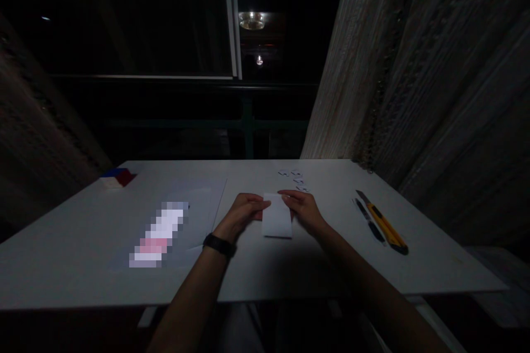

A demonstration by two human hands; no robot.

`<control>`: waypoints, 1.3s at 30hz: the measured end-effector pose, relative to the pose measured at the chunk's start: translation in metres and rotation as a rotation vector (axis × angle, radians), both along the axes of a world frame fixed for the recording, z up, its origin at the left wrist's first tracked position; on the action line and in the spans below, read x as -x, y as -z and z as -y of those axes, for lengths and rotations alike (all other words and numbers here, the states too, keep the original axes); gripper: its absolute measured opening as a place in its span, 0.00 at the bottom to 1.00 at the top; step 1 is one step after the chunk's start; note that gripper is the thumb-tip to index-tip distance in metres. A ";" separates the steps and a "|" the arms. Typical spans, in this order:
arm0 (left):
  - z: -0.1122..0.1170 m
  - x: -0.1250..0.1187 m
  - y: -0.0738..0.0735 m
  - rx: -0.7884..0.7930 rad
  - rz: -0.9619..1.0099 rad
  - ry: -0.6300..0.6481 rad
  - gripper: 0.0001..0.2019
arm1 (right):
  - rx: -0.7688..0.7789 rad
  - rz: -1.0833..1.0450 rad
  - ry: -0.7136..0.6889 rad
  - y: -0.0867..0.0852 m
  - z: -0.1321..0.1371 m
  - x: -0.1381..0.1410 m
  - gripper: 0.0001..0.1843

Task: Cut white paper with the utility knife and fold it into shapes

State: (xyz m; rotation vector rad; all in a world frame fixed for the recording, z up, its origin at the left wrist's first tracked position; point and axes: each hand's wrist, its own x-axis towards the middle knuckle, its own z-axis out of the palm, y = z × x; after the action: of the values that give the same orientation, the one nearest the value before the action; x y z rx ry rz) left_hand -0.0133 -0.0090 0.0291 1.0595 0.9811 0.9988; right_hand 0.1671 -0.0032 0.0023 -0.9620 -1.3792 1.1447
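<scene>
A small white rectangle of paper (276, 219) lies on the white table (83, 242) in front of me. My left hand (243, 210), with a black watch on its wrist, pinches the paper's upper left corner. The fingers of my right hand (303, 207) are closed on its upper right edge. Both hands rest low on the tabletop, one on each side of the sheet.
Several small white paper scraps (295, 177) lie just beyond my hands. A yellow utility knife (385, 223) and a dark pen (370, 220) lie at the right. A larger paper sheet (199, 204) lies to the left, and a red-blue-white cube (117, 177) sits at the far left corner.
</scene>
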 end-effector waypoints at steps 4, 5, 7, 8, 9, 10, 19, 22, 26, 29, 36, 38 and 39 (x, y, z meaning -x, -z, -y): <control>-0.001 0.000 0.003 0.003 0.012 -0.015 0.13 | 0.016 -0.044 -0.022 0.000 -0.001 -0.001 0.20; -0.002 0.000 0.003 0.003 0.014 -0.018 0.13 | 0.018 -0.051 -0.026 0.001 -0.001 -0.001 0.20; -0.002 0.000 0.004 0.002 0.017 -0.024 0.14 | 0.016 -0.054 -0.030 0.001 -0.001 -0.002 0.20; -0.002 0.000 0.004 0.002 0.016 -0.026 0.14 | 0.013 -0.045 -0.030 0.001 -0.001 -0.002 0.21; -0.002 0.000 0.004 0.002 0.013 -0.027 0.14 | 0.009 -0.032 -0.030 0.001 -0.001 -0.002 0.21; -0.002 0.000 0.004 0.003 0.008 -0.028 0.14 | 0.007 -0.019 -0.029 0.002 0.000 -0.002 0.21; -0.002 0.000 0.002 0.018 -0.015 -0.048 0.15 | 0.003 0.032 0.010 0.000 0.001 -0.001 0.20; -0.003 0.001 0.003 0.020 -0.006 -0.020 0.15 | 0.007 0.029 0.010 0.001 0.000 -0.001 0.20; -0.004 0.002 0.004 0.016 0.014 0.030 0.15 | 0.005 0.036 0.012 0.004 -0.002 -0.003 0.20; -0.004 0.001 0.004 0.007 -0.003 -0.015 0.16 | 0.003 0.017 0.011 0.003 -0.001 -0.003 0.21; -0.003 -0.001 0.004 -0.045 -0.028 -0.062 0.16 | 0.015 0.013 0.013 -0.002 0.001 -0.001 0.22; -0.003 -0.001 0.003 -0.046 -0.029 -0.060 0.16 | 0.011 0.013 0.012 -0.002 0.001 -0.001 0.21; -0.003 -0.001 0.003 -0.046 -0.031 -0.056 0.16 | 0.008 0.016 0.011 -0.001 0.001 -0.001 0.21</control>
State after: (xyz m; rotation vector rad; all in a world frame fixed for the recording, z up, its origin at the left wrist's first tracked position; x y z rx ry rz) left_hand -0.0126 -0.0062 0.0258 1.0932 1.0224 1.0578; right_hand 0.1683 -0.0044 0.0037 -0.9855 -1.3816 1.1369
